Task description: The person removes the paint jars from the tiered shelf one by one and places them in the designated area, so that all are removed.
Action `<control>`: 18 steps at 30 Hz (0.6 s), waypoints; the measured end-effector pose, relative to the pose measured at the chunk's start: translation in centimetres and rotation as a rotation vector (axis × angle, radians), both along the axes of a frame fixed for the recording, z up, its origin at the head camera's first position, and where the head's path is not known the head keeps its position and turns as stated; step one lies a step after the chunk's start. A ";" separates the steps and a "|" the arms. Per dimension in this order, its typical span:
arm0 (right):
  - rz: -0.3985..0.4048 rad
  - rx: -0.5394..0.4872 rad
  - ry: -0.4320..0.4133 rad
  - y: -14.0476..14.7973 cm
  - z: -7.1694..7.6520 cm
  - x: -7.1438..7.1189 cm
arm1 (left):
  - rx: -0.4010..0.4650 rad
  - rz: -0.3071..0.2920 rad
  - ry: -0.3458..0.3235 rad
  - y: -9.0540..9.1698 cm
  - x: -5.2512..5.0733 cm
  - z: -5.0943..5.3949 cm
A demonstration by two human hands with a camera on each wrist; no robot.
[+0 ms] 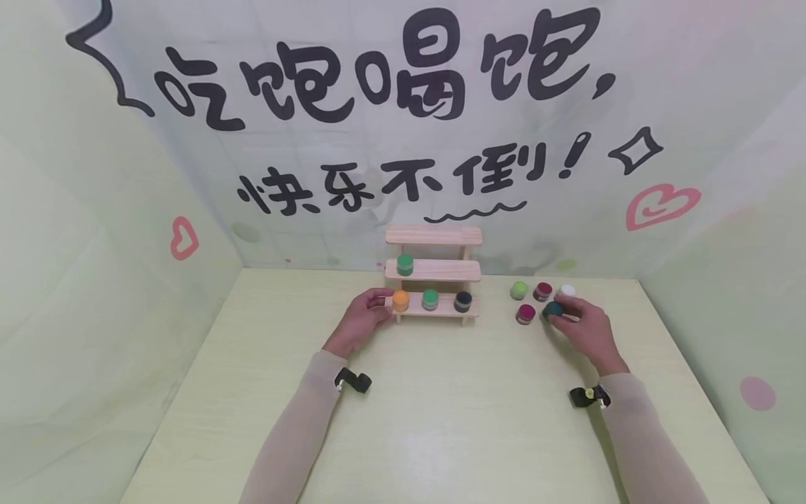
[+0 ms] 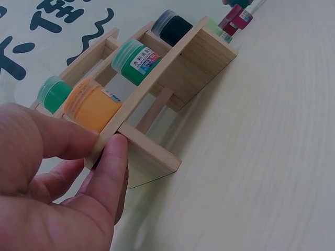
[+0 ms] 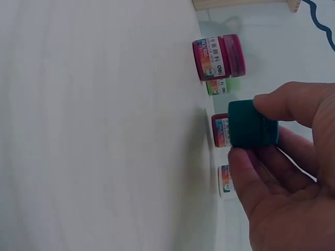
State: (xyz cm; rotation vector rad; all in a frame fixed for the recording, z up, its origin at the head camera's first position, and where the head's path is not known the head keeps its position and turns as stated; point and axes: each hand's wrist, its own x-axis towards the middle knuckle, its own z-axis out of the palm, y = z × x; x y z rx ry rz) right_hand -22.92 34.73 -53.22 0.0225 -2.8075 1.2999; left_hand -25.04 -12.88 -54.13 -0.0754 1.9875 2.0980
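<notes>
In the right wrist view, the right grip [image 3: 293,201] partly hides the white jar [image 3: 226,179], the teal jar [image 3: 247,125] a dark-red jar [image 3: 222,132].

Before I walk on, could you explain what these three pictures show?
There is no robot: you see a person's left hand and right hand. The wide picture comes from a head camera; the close-ups come from wrist cameras. On the table stands a wooden shelf bearing an orange jar, two green jars and a dark jar. To its right are a light green jar, two reddish jars and a white jar. The left hand grips the shelf's bottom step; the right hand holds a teal jar.
</notes>
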 end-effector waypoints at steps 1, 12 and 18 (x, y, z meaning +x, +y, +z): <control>0.005 0.007 -0.012 0.1 -0.1 0.0 | 0.000 0.001 0.000 0.0 0.0 0.0; 0.044 0.073 -0.067 0.5 -0.5 -0.1 | -0.010 -0.001 0.001 0.0 0.1 -0.3; 0.028 0.056 -0.064 0.5 -0.1 0.1 | -0.007 -0.005 0.001 0.0 0.0 0.0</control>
